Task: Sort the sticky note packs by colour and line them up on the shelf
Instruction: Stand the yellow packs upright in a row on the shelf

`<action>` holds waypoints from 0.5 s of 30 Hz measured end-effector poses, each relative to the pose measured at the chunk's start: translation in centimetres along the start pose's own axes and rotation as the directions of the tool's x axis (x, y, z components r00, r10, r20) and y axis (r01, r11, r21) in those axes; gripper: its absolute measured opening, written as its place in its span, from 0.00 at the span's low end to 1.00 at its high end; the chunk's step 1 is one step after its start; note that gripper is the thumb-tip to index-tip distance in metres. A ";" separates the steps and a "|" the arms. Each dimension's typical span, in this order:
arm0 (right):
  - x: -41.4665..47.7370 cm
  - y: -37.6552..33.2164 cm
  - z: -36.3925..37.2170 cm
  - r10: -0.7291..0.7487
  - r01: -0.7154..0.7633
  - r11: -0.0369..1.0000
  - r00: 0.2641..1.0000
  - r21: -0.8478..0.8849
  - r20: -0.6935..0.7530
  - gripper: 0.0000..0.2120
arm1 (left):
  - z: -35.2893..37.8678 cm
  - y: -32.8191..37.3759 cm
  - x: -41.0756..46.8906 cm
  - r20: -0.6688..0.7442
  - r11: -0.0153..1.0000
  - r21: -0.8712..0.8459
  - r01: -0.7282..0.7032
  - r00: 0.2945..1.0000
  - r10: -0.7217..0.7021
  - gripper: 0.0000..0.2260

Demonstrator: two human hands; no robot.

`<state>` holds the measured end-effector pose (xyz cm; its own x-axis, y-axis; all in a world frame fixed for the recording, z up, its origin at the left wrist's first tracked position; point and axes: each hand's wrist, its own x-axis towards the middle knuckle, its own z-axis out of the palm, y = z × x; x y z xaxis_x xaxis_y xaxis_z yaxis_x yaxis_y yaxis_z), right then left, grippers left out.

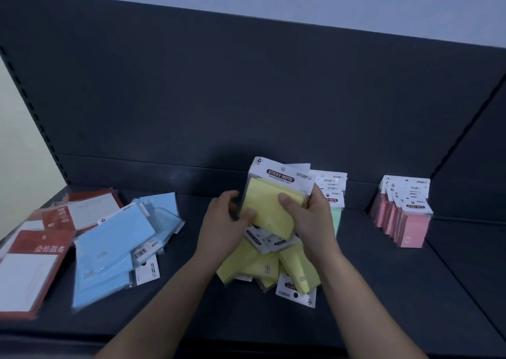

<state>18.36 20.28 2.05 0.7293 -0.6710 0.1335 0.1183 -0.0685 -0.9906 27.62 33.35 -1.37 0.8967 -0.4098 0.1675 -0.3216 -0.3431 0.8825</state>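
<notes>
Risk: left hand [224, 219] and right hand [309, 216] both clamp the yellow bundle [271, 205] by its sides, thumbs on the front face, upright just above the loose yellow heap [262, 268] on the shelf [383, 290]; sleeves look slick, so an uneven squeeze could let packs fan out and drop; green row [335, 213] sits just behind the right hand and could get knocked on set-down. Packs: pale yellow pads in clear sleeves, white "STICKY NOTE" header cards, tops misaligned; pink row [402, 216] lined up at right, blue heap [115, 241] loose at left.
</notes>
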 end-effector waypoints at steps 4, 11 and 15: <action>0.0 -0.4 -1.1 -0.085 0.077 0.991 0.994 -0.114 -0.072 0.07 | 1.3 0.4 -0.5 0.217 0.919 0.351 -0.182 0.970 0.110 0.18; -0.5 -0.4 -3.0 -0.130 0.101 0.979 0.978 -0.175 -0.161 0.08 | 1.6 -0.6 -0.4 0.587 0.729 0.618 -0.294 0.790 -0.179 0.38; -0.6 -0.1 -3.7 -0.119 0.087 0.980 0.977 -0.177 -0.178 0.10 | -0.1 -1.0 0.7 0.593 0.738 0.627 -0.250 0.768 -0.243 0.34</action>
<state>15.40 17.96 1.98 0.5784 -0.7787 0.2431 0.0605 -0.2562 -0.9647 28.59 33.48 -2.08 0.5865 -0.7323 -0.3461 -0.6524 -0.6803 0.3340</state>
